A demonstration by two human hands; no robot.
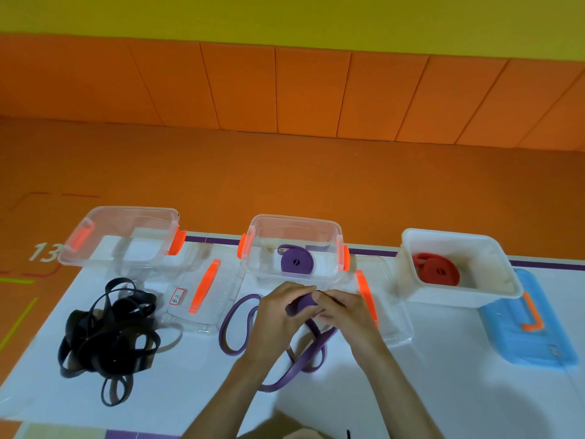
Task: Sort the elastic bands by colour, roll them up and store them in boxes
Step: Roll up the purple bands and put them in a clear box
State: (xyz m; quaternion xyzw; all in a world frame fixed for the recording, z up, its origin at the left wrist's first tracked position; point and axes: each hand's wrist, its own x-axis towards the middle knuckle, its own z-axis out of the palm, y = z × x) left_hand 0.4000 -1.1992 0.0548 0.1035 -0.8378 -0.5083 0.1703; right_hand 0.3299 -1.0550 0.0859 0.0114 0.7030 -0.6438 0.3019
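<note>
Forearms enter from 6 o'clock; left hand (278, 308) and right hand (342, 307) meet just short of the middle box (294, 221), both pinching the small coil at one end of a purple band (304, 304). Fingers are curled round the coil. The rest of the band trails loose on the white mat (190, 391), toward 6 and 9 o'clock of the hands. Step in hand, my read: rolling a second purple, since one purple roll (296, 263) already sits in the middle box at 12 o'clock. Red roll (438, 272) is in the white box (449, 236) at 2 o'clock. Black bands (110, 331) lie tangled at 9 o'clock; left box (126, 210) at 10 o'clock shows nothing inside. Next move needs tension while winding in the slack, a firm pinch so the coil doesn't spring, then a drop beside the purple roll. Black likely follows.
</note>
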